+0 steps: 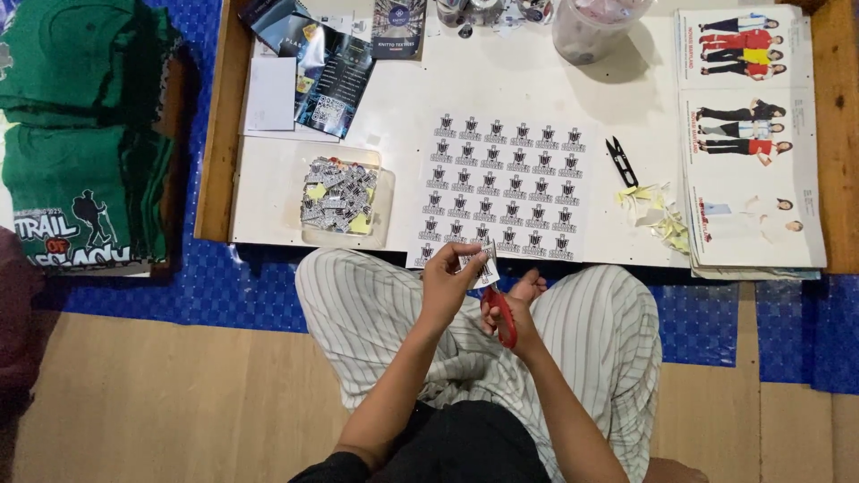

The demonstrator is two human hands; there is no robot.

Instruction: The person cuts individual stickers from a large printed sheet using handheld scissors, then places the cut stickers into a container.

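Note:
My left hand (450,279) pinches a small strip of printed stickers (480,263) above my lap. My right hand (517,309) grips red-handled scissors (503,315), whose blades reach up to the strip. Just beyond, a white sheet of black-and-white stickers (504,186) lies on the low white table (626,98), its near edge by my hands. A clear plastic tray (344,199) left of the sheet holds several cut stickers and yellow scraps.
Black thread snips (621,161) and yellowish paper scraps (653,213) lie right of the sheet. Catalogues with clothing photos (750,134) are stacked at the right. Dark brochures (327,63), a clear tub (592,29), folded green shirts (85,134), blue mat (224,277).

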